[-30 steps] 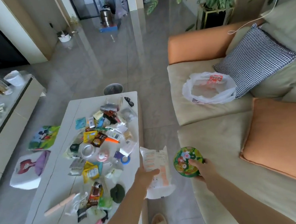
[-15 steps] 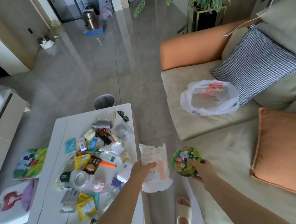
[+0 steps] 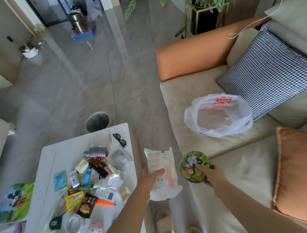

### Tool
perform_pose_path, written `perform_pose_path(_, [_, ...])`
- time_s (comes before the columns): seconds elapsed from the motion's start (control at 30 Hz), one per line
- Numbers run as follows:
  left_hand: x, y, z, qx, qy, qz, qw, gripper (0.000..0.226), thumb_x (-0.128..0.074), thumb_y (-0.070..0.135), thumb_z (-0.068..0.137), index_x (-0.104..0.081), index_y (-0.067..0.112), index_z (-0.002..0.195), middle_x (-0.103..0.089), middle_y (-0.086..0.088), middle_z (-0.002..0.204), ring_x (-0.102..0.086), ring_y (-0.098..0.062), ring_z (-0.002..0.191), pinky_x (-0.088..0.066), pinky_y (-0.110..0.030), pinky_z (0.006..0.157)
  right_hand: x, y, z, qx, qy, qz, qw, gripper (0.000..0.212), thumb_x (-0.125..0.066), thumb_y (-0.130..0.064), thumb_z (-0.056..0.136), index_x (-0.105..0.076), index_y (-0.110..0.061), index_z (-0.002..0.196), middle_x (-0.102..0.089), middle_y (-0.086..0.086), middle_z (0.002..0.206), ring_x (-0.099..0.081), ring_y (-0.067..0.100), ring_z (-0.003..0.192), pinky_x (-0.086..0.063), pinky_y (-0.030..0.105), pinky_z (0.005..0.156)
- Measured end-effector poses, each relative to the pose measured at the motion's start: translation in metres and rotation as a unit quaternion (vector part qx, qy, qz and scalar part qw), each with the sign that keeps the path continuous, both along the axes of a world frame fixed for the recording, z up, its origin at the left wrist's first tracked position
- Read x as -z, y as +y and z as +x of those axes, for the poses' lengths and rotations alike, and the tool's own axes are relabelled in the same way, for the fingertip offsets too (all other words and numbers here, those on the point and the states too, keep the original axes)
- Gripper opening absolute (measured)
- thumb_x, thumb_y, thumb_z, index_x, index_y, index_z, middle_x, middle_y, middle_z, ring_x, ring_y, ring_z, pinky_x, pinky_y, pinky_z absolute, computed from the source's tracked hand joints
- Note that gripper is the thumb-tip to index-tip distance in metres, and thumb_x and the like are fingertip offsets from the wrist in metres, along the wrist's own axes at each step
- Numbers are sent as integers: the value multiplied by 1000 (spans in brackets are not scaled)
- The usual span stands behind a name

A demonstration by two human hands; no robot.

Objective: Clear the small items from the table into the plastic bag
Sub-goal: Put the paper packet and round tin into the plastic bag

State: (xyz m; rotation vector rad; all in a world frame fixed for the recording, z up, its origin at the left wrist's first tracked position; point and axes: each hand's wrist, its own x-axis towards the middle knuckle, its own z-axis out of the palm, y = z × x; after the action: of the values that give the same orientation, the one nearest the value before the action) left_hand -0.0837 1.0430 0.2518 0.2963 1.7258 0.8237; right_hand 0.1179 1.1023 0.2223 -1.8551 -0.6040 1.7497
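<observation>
My left hand [image 3: 150, 179] grips a white packet with orange print [image 3: 161, 174], held upright over the gap between table and sofa. My right hand [image 3: 211, 174] holds a round green tin with a flower pattern [image 3: 194, 167] beside the packet. The white plastic bag [image 3: 219, 116] lies open on the sofa seat, well ahead of both hands. The white table [image 3: 58, 156] at the left carries several small items: sachets, a tape roll [image 3: 75, 223], an orange marker [image 3: 105, 202], black sunglasses [image 3: 120, 139].
A beige sofa [image 3: 249, 172] with an orange arm fills the right side, with a checked cushion [image 3: 269, 72] and an orange cushion [image 3: 306, 172]. A grey bin [image 3: 97, 121] stands past the table's far end. Two picture cushions [image 3: 14, 203] lie on the floor left. My slippered feet [image 3: 165, 223] stand between table and sofa.
I have stepped forward along the gap. Both hands, still carrying the packet and the tin, are closer to the plastic bag, which now sits larger and lower in view.
</observation>
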Motion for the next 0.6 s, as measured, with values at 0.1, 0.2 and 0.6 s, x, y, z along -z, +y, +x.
perform_pose_path(0.1, [2,38,-7,28,-10,-2,1000,45,-77,19,77,-55,12,116,-67,-6,110,-66,-23,95,-55,-33,77,3,29,-6,25,1,7,1000,36,-72,-14,80,-53,-7,109,-59,12,103,-58,27,94,-51,39,90])
perform_pose_path(0.2, [9,78,-18,75,-18,-19,997,37,-76,26,77,-60,17,109,-69,-4,107,-66,-23,96,-53,-41,91,12,55,-11,50,-14,4,999,41,-74,-16,77,-53,-9,112,-61,13,107,-59,29,100,-51,43,93])
perform_pose_path(0.6, [20,215,-31,211,-19,-18,977,26,-69,28,83,-63,20,107,-71,-3,105,-67,-23,95,-54,-37,88,40,130,-15,183,-79,-1,980,50,-77,-33,67,-61,-13,110,-67,10,98,-63,32,95,-53,49,89])
